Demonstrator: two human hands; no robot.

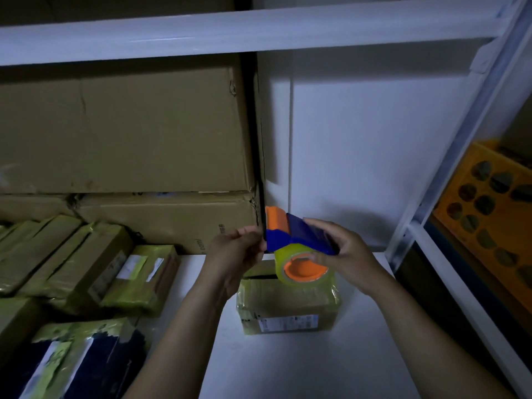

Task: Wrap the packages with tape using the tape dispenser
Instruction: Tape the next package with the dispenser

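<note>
Tape dispenser (299, 240), blue body w/ orange guard, is held in the air just above a small pkg (288, 309). It's tilted so the clear tape roll (316, 279) and its orange core face you.

Your right hand (348, 254) grasps the dispenser from the right, thumb on the blue top plate and other fingers curled below it at the roll. That's prob. so you can steer it one-handed.

Your left hand (233, 254) is just beside the dispenser's front edge, fingertips bunched at the blue lip. It looks like you're after the loose tape end. The tape is clear & the light dim, so I can't tell if anything is pinched.

The pkg sits on the white shelf (316, 370), label side toward you, its sides already glossy w/ tape. A dark gap shows at its top, likely the next spot to cover.

At left is a pile of wrapped parcels (86, 269), apart from the one in work. Behind it are big cardboard boxes (129, 133). At far right is an orange crate (489, 197), past the shelf post (460, 154).
</note>
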